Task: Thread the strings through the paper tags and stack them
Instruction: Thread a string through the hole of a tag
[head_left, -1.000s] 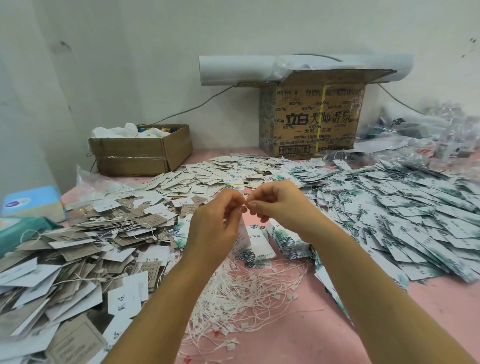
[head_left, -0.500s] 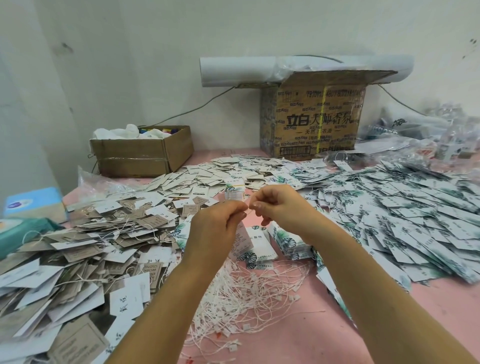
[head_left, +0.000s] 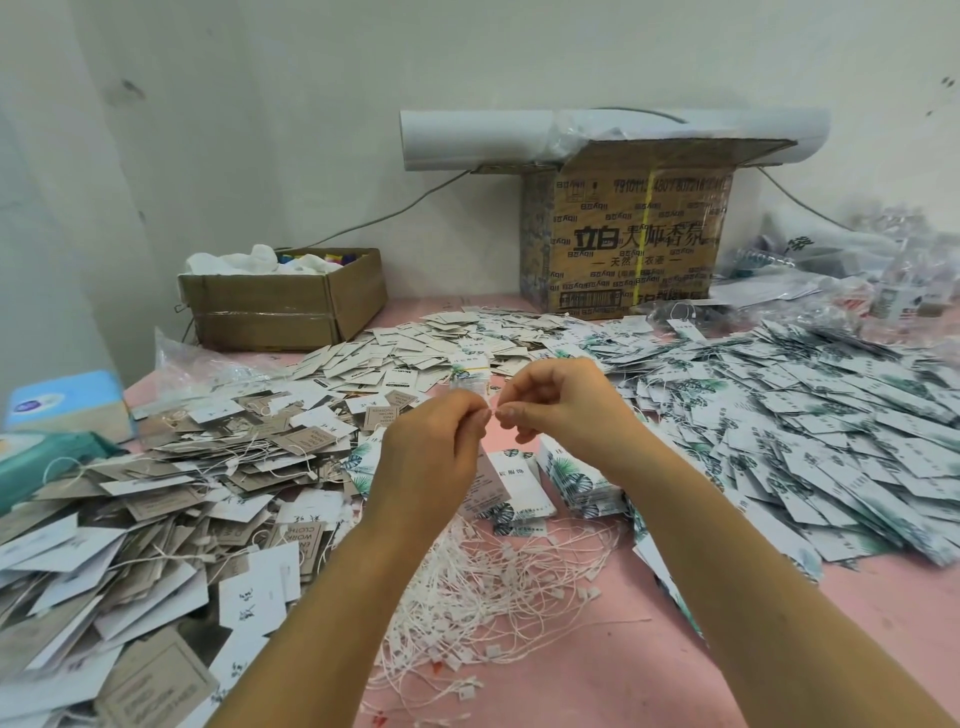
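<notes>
Above the string pile (head_left: 483, 587), the 2 hands have parted slightly: left hand (head_left: 434, 457) and right hand (head_left: 558, 410) each stay pinched shut, seemingly drawing string through the hanging tag (head_left: 491, 475).

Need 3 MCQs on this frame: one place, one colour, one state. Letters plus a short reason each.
1. Where is the loose pile of white strings?
A. in the small box
B. on the table under the hands
C. on the tall box

2. What colour is the table top?
A. pink
B. green
C. black

3. What are the left hand and right hand doing?
A. lying flat
B. pinching together at the fingertips, raised
C. gripping a box

B: strings lie below the wrists.
A: bare surface is pink.
B: fingertips meet above the tags.
</notes>
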